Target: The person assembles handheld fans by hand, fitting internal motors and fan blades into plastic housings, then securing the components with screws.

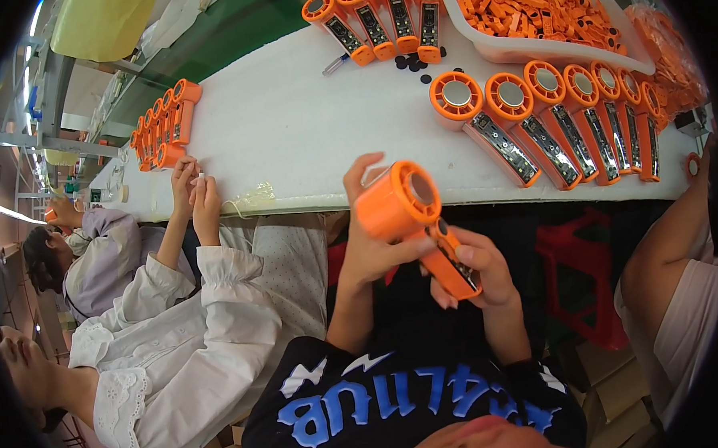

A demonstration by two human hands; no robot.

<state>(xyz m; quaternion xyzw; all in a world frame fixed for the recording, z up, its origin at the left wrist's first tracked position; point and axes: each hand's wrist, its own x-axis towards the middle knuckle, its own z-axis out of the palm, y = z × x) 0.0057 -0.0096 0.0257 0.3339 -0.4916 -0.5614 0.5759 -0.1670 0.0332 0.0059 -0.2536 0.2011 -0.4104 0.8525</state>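
In front of my chest I hold an orange handheld fan (390, 210), tilted, with its round silver-centred head up and its open handle pointing down to the right. My left hand (367, 252) is closed around the head from the left, its thumb across the top of the handle. With thumb and fingers, my right hand (489, 273) pinches a small orange plastic piece (444, 238) with a dark spot, against the handle's open side. Whether the piece is seated in the handle I cannot tell. Dark circuitry shows partly along the handle; my fingers hide the rest.
On the white table (290, 115) lies a row of orange fans (551, 119) with bare circuit boards, and several more fans (374, 19) farther back. A bin (528, 55) holds small orange pieces. Black discs (408, 62) are scattered nearby. Co-workers sit left (171, 328) and right; a red stool (577, 270) stands below.
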